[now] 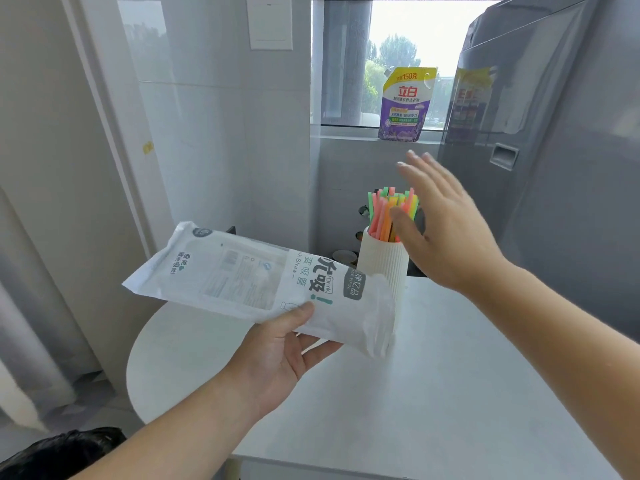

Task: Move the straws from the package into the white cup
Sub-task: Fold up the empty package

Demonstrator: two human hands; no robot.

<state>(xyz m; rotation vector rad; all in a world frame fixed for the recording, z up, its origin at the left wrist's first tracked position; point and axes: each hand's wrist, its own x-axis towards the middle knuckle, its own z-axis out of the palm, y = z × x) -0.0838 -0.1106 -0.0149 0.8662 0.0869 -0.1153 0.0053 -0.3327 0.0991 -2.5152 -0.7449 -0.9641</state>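
A white ribbed cup (382,268) stands on the white table (433,393) and holds a bunch of coloured straws (388,213), pink, green and orange, upright. My left hand (277,351) grips the white straw package (249,278) from below, holding it flat and slightly tilted in front of the cup, its torn end toward the cup. No straws show inside it. My right hand (440,230) hovers just right of the straws with fingers spread, the thumb close to the bunch, holding nothing.
A grey refrigerator (554,150) rises at the right. A purple detergent pouch (405,105) sits on the window sill behind. A round white stool (173,358) is left of the table, and small jars stand behind the cup.
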